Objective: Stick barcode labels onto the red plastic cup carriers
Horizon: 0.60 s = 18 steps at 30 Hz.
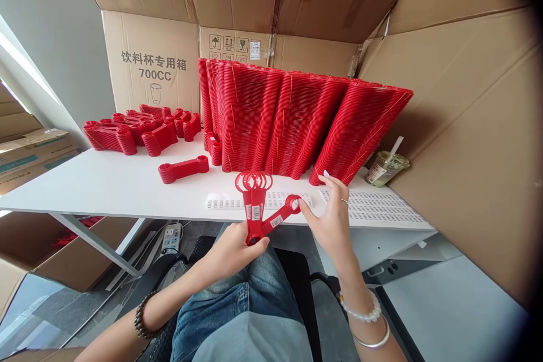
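Observation:
My left hand (244, 249) is closed around the lower end of a fanned set of flat red plastic strips (254, 201) with ring-shaped ends. White barcode labels show on several of them. One part of the set (280, 216) slants off to the right. Beside its ring end is my right hand (333, 215), thumb and index finger apart. A small white patch shows at the index fingertip; whether it is a label or the nail, I cannot tell. Behind the strips, a sheet of barcode labels (220, 202) lies at the table's front edge, partly covered.
Tall red stacks (250, 119) of these strips line the back of the white table (127, 186). Smaller bundles (159, 138) lie left, with a single bundle (183, 169) in front. A second label sheet (377, 207) and a drink cup (386, 168) are right. Cardboard (458, 102) walls the back and right.

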Motion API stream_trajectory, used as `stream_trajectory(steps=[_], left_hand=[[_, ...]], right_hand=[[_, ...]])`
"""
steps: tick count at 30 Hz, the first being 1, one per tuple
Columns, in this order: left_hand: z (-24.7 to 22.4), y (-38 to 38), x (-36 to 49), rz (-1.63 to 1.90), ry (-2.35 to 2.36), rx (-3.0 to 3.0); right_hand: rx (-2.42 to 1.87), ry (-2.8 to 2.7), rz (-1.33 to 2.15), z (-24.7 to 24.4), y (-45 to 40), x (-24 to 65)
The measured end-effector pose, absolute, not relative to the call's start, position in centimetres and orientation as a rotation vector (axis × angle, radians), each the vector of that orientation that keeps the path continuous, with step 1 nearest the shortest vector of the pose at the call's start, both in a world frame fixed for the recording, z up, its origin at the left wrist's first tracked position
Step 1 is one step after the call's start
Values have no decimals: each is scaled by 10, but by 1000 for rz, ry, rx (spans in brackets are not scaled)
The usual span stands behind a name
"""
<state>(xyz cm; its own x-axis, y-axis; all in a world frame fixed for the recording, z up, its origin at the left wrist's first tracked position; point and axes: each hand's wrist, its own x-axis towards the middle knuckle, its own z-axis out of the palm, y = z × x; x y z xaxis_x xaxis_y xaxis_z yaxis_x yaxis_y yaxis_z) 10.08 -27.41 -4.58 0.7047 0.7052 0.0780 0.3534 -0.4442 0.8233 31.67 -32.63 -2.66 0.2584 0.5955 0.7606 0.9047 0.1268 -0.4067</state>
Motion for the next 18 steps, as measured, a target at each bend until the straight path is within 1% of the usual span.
stream_trajectory(steps=[6,12,15,18], left_hand=[[-55,-271,106,493,826,2120],[-57,-283,107,329,596,2357],[-56,-283,106,289,576,2248],[-55,-277,106,323,570,2001]], right_hand=[[-1625,-1397,-538,-21,-334,309],[-1534,-1422,-582,-16,-341,303],[-1454,-1394,-464,-14,-343,306],[-1460,-1313,-220,-11,-348,308]])
